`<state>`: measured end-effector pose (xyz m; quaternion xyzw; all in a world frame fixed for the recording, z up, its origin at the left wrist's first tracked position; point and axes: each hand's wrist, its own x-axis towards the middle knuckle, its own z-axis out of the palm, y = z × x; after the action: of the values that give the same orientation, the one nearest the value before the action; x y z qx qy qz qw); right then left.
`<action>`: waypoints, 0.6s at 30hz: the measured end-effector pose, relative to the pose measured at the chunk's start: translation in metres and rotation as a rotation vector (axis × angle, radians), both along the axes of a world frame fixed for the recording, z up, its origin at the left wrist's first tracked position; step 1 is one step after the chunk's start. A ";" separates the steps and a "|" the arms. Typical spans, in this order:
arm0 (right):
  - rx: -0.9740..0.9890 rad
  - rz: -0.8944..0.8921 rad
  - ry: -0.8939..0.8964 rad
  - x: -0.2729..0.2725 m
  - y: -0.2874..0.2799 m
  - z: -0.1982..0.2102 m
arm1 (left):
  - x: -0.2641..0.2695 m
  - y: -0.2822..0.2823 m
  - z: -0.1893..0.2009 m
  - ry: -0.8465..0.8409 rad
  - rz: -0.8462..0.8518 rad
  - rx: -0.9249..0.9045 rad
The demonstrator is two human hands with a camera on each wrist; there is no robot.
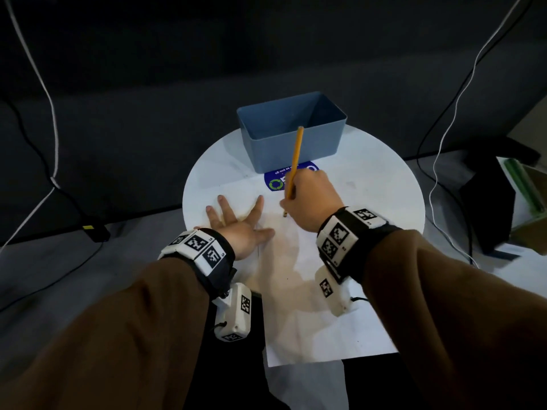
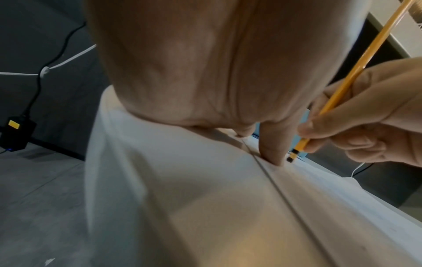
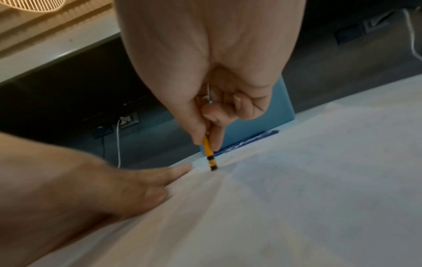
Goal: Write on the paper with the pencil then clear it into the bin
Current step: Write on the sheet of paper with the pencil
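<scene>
So the right hand (image 1: 310,199) has its fingers curled around the pencil (image 1: 294,164), pinching it low on the shaft, and the bottom end is down on the paper (image 1: 310,321) near its far edge. Thing is, in both wrist views that bottom end looks like a black-banded butt rather than a sharpened tip, though it's blurry enough that I wouldn't swear to it. If it really is the blunt end, no mark gets made and the writing step just doesn't happen.

The left hand (image 1: 236,226) lies flat with fingers spread and straight, gripping nothing, just pressing on the left side of the sheet. The index finger sits right beside the pencil end, so a stroke going left would bump straight into it.

The paper hangs off the near edge of the round white counter (image 1: 384,179), and there's a crease or ridge running along it in the left wrist view. If the left hand lifts or eases up, I'd guess the sheet slides or buckles under the pencil push, and the overhang could drag it off.

The blue bin (image 1: 291,134) sits just past the hands at the far edge of the counter, open top, and looks empty. A careless shove while clearing could nudge it off the back.
</scene>
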<state>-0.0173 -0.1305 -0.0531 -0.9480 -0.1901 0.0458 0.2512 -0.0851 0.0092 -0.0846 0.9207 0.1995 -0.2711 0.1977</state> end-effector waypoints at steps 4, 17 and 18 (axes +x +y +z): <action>-0.036 -0.084 -0.043 0.010 -0.012 0.006 | -0.002 0.001 0.003 -0.003 -0.012 -0.023; -0.034 -0.217 -0.036 0.016 -0.038 0.009 | -0.004 0.002 0.005 -0.026 -0.032 -0.053; -0.039 -0.226 -0.041 0.019 -0.042 0.010 | -0.004 0.001 0.005 -0.021 -0.028 -0.055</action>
<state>0.0020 -0.1728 -0.0427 -0.9688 -0.0863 0.0015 0.2325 -0.0890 0.0105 -0.0795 0.9204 0.1769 -0.2697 0.2209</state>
